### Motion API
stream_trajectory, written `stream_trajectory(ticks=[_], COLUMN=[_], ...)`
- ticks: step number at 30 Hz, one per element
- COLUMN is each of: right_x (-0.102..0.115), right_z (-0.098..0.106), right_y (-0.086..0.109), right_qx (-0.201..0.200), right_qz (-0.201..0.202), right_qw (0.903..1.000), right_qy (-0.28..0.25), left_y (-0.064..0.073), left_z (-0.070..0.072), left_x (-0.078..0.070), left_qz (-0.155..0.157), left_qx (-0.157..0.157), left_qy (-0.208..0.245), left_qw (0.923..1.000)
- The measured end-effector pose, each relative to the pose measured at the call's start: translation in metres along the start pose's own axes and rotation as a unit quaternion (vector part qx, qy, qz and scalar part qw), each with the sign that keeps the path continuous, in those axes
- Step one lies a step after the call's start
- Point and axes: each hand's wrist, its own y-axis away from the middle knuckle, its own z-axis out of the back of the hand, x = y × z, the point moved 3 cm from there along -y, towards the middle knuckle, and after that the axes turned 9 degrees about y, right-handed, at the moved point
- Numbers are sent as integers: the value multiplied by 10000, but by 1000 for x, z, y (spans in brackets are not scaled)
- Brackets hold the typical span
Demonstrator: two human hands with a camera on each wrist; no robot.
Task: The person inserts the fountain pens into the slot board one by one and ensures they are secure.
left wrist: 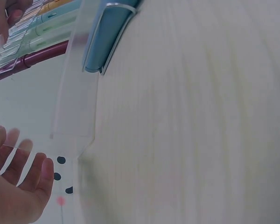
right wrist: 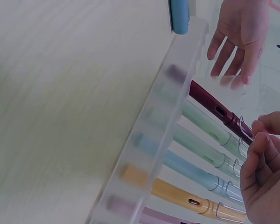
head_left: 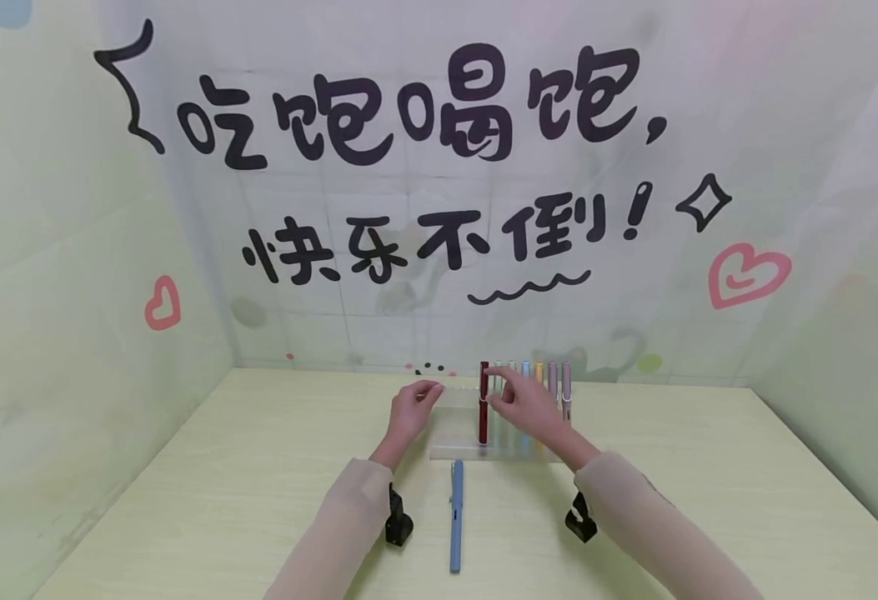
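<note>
A clear plastic pen rack (head_left: 446,452) stands at the back of the table. My left hand (head_left: 411,408) holds its upper left edge, with some fingertips showing through the plastic in the left wrist view. Leftmost in the rack leans a dark red pen (head_left: 484,427) with its clip facing out. My right hand (head_left: 526,406) is beside that pen's cap, thumb and index finger bent and apart, fingertips right at the clip. Further along the row are pale green pens (right wrist: 203,123), a light blue pen (right wrist: 191,170), a yellow pen (right wrist: 177,193) and purple pens (head_left: 567,379), partly hidden by the right hand.
A blue capped pen (head_left: 456,521) lies on the pale wooden table (head_left: 183,500) in front of the rack, between the forearms. Behind the rack rises a printed cloth backdrop (head_left: 408,325), with side walls left and right. Black wrist cameras (head_left: 398,525) hang under both sleeves.
</note>
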Motion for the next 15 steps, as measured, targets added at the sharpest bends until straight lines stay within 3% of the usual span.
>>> stream_trajectory(ticks=[15], right_x=[6], right_z=[-13], right_y=[21], right_qx=[191], right_qz=[17], right_qw=[9994], right_qy=[-303], left_y=[1], left_z=[0], left_x=[1], left_qz=[-34], left_qx=[-15], left_qy=[39], left_qw=[10000])
